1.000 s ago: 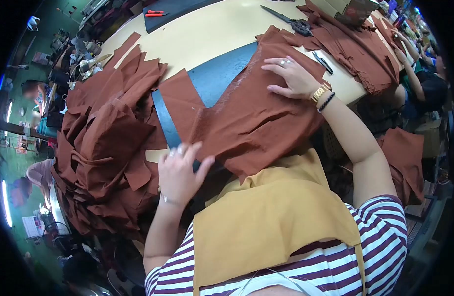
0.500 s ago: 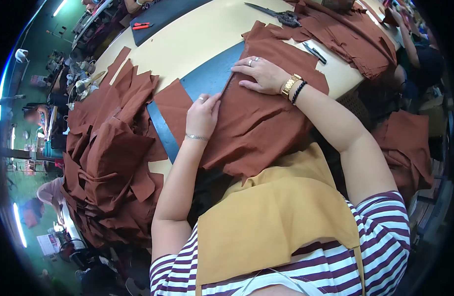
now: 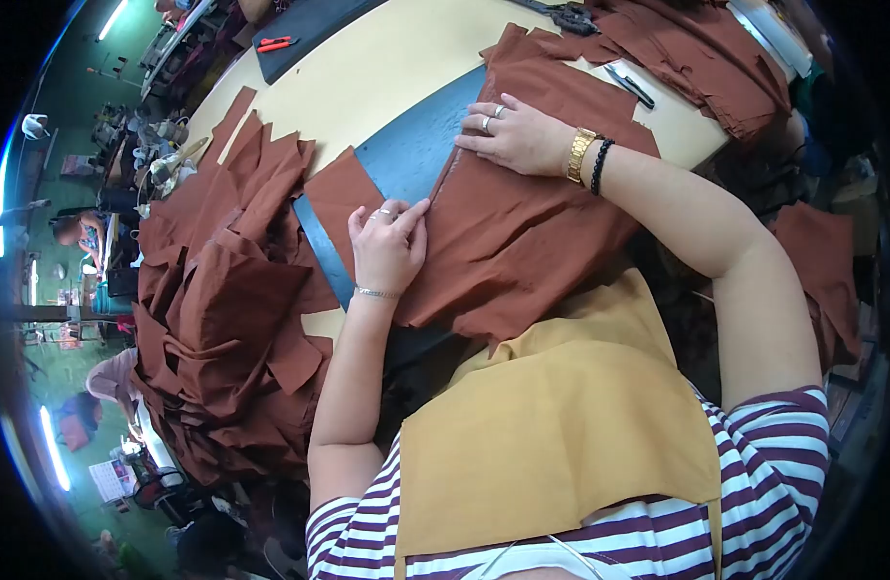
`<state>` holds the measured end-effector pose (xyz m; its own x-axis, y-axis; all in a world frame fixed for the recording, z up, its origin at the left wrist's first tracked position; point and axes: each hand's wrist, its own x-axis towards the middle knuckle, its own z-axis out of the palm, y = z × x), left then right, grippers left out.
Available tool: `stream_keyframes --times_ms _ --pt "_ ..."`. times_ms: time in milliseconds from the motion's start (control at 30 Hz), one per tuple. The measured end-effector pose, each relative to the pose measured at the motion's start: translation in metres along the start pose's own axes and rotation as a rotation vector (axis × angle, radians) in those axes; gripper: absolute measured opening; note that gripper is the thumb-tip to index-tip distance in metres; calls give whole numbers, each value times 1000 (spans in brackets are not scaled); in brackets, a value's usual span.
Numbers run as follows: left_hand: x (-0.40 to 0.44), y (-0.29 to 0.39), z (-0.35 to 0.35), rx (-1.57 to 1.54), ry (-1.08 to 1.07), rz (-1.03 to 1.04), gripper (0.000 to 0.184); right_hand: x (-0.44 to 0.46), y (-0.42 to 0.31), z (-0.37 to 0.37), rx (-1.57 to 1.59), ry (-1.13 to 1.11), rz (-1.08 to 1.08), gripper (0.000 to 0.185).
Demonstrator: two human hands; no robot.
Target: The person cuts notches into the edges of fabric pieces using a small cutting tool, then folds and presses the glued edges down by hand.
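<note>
The brown fabric panel [image 3: 542,227] lies to the right of the left hand [image 3: 387,253] and directly beneath the right hand [image 3: 524,140]. Both hands touch it; the right hand is nearer its body, the left hand nearer its left border.

Governing relation: the panel's long edge [image 3: 446,177] runs diagonally from the left fingertips, away from the wearer and slightly rightward, past the right fingertips. The two hands sit along this line, left hand at the near end, right hand farther out.

Left grip: fingers partly curled, index fingertip and thumb at the edge. Whether cloth is pinched between them cannot be told. Right grip: palm down, fingers extended and not closed around anything, fingertips resting at the edge.

Beyond the left grip, a blue board [image 3: 421,140] lies on the counter [image 3: 368,87], partly under the panel. A brown flap [image 3: 339,188] lies just left of that grip; its connection to the panel is hidden. Farther left is a heap of brown cloth [image 3: 228,329]. Beyond and right of the right grip are a small dark tool [image 3: 631,87] and a stack of brown pieces [image 3: 701,63].
</note>
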<state>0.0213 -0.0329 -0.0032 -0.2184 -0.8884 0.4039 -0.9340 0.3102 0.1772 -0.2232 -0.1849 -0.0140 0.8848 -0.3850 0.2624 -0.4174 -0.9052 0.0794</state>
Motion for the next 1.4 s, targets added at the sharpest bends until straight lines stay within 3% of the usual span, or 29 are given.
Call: stream_keyframes --times_ms 167,267,367,567,667,767,867,1067,1167,1267,1400 --pt "-5 -2 0 -48 -37 -59 18 1 -19 -6 -81 -64 35 38" --pt "-5 1 -3 -29 -33 -54 18 4 -24 -9 -117 12 -32 37" --pt "-6 0 -4 -11 -49 -53 19 13 -39 -11 -107 -245 53 40" --pt "-3 -2 -11 1 -143 -61 20 10 -50 -18 -63 -121 5 39" --pt "1 -5 -16 -25 -207 -85 21 19 -67 -22 -51 -298 110 38" --pt "3 -7 -21 -8 -238 -83 21 17 -83 -29 -63 -249 167 39" --pt "4 -8 -24 -5 -254 -84 19 13 -80 -16 -94 -68 45 40" --pt "9 -9 -36 24 -346 -111 18 17 -100 -29 -48 -226 158 41" --pt "8 -11 -38 65 -323 -58 16 12 -96 -19 -47 -20 26 41" --pt "3 -18 -38 111 -283 4 15 16 -105 -13 1 -135 80 36" --pt "1 -24 -40 127 -260 57 16 16 -112 -23 3 -105 81 35"
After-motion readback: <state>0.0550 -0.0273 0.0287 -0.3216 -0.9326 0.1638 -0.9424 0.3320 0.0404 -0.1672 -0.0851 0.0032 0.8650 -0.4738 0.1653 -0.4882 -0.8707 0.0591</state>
